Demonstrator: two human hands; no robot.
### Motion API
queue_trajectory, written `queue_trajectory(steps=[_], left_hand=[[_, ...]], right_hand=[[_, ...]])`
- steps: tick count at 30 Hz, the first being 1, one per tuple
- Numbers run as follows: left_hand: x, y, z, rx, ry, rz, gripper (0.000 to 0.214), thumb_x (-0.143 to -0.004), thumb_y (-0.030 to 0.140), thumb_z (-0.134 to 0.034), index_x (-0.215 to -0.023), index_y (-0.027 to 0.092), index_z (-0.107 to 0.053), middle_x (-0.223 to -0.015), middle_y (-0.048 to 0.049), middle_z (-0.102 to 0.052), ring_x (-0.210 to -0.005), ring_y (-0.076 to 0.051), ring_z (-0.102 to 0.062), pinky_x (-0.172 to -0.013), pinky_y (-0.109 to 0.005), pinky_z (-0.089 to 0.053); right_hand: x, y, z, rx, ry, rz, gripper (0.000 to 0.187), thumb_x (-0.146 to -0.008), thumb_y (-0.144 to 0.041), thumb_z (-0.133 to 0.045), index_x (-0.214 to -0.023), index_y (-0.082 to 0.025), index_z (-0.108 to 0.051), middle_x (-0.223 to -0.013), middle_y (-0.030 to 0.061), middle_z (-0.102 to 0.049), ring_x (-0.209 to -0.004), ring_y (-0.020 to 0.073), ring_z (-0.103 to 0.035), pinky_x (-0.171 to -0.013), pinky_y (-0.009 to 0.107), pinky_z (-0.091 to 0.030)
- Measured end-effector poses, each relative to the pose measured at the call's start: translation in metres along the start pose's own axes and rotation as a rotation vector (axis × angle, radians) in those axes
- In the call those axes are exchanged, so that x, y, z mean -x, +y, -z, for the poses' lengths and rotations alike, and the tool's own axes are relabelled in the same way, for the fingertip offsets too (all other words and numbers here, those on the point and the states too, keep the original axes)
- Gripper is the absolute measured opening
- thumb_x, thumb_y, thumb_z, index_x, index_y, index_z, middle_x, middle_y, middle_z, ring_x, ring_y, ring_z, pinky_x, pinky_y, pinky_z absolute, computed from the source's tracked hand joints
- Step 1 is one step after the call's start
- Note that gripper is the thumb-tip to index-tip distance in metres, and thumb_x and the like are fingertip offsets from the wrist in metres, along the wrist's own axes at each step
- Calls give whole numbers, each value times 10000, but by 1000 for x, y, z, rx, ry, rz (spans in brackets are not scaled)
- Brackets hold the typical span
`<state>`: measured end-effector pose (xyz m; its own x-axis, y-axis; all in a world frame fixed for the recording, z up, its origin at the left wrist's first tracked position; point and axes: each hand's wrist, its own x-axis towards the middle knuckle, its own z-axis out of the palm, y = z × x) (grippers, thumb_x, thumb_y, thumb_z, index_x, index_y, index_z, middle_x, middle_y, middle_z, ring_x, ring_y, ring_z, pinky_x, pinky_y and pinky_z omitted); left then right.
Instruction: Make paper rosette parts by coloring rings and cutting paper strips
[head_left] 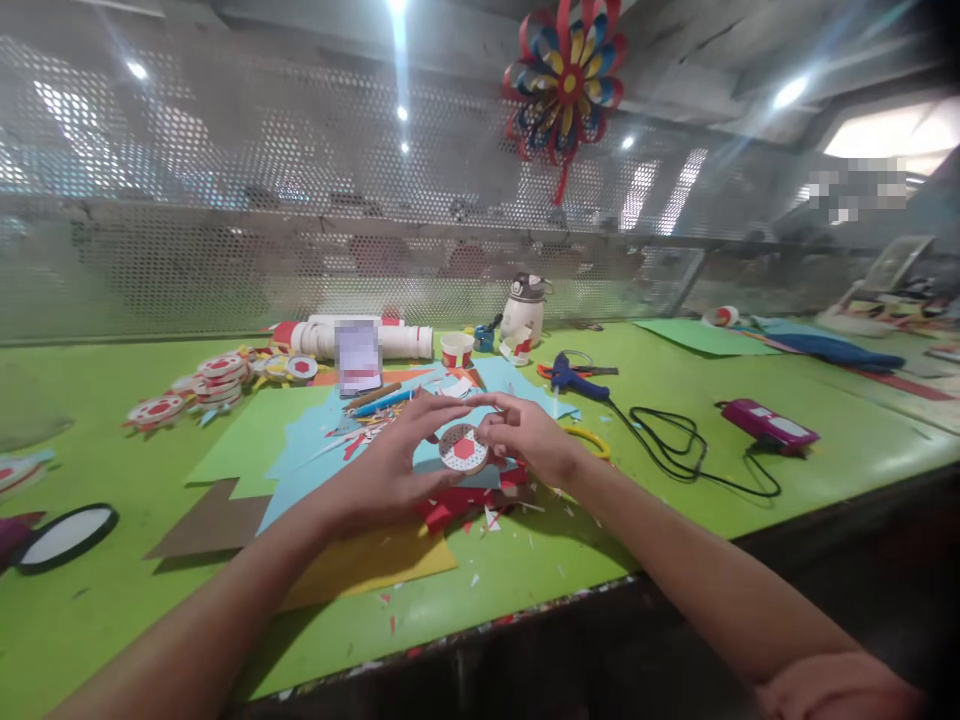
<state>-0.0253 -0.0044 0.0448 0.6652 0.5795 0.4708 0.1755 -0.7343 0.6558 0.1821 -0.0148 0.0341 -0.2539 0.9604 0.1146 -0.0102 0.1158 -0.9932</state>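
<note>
Green worktable (750,480), perforated mesh screen (225,200) behind it, paper pinwheel (566,80) hanging up top. Both hands are closed on a small round paper disc (463,448) w/ a red hexagon centre: left hand (397,460) has the left edge, fingers arched over the top, and right hand (529,435) nips the right edge w/ thumb + fingertips. The disc sits between them just above some red scraps (450,510) and a blue sheet (300,450), can't tell if it's touching. Imo light pressure at the rim only, keep it level so the paper doesn't crease. Forearms angle in from both sides, wrists low. Glue gun (574,378) + black cord (675,445) are off to the right
</note>
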Motion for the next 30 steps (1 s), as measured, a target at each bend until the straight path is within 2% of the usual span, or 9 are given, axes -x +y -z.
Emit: queue_trajectory(steps=[5,10,15,17,20,23,26,28,30], left_hand=[[2,-6,2,-53,-39,24,522,-743,281,-703,-1252,302,-585,-1308,-81,-562,-1196,-279,-497,-1017,-441,-385],[3,-5,-1,-10,-41,104,589,-749,297,-695,-1311,328,-522,-1255,-65,-617,-1007,-254,-594,-844,-378,-485],[3,-4,-3,5,25,103,577,-697,277,-734,-1253,316,-583,-1263,-74,-610,-1146,-295,-530,-997,-452,-389],[2,-6,-3,6,29,121,604,-688,273,-741,-1266,320,-570,-1296,-81,-580,-1169,-295,-512,-1010,-466,-377],[0,-9,-4,87,79,183,648,-655,261,-761,-1268,319,-563,-1344,-92,-532,-1167,-293,-504,-947,-452,-437],[-3,-10,-6,264,186,379,559,-674,295,-751,-1212,249,-606,-1269,-124,-582,-1101,-283,-552,-880,-431,-482],[-6,-5,-13,605,186,545,384,-766,369,-680,-1112,204,-656,-1213,-134,-619,-1047,-267,-600,-840,-409,-514],[-7,-1,-18,850,181,553,334,-811,409,-631,-1056,186,-673,-1134,-135,-661,-978,-249,-638,-808,-386,-528],[-8,1,-20,996,211,573,322,-842,419,-597,-1020,163,-678,-1087,-141,-679,-947,-227,-652,-806,-353,-530]], right_hand=[[3,-3,-1,-15,-54,-43,597,-693,-188,-664,-1259,-119,-487,-611,-66,-545,-470,81,-453,-462,229,-382],[4,-4,-2,2,-68,-24,631,-701,-184,-649,-1299,-119,-457,-619,-60,-547,-486,92,-469,-473,240,-383],[3,-4,-3,91,-59,17,581,-735,-217,-623,-1284,-112,-464,-612,-67,-523,-482,86,-457,-484,241,-411],[3,-4,-3,163,-53,59,551,-757,-230,-621,-1275,-112,-475,-624,-55,-539,-496,94,-480,-494,247,-433],[3,-5,-2,314,9,188,501,-792,-260,-631,-1260,-141,-497,-695,-18,-589,-578,121,-540,-548,264,-469],[4,-3,-3,495,141,383,447,-835,-267,-624,-1257,-171,-515,-769,12,-617,-659,146,-557,-635,300,-484],[5,3,-5,656,214,580,387,-882,-231,-580,-1261,-176,-525,-830,48,-643,-749,183,-570,-743,364,-489],[5,7,-7,742,203,703,382,-889,-184,-564,-1269,-178,-523,-891,70,-668,-821,206,-570,-833,421,-473],[6,10,-8,803,182,816,398,-884,-142,-559,-1278,-188,-517,-961,83,-684,-857,216,-561,-879,454,-459]])
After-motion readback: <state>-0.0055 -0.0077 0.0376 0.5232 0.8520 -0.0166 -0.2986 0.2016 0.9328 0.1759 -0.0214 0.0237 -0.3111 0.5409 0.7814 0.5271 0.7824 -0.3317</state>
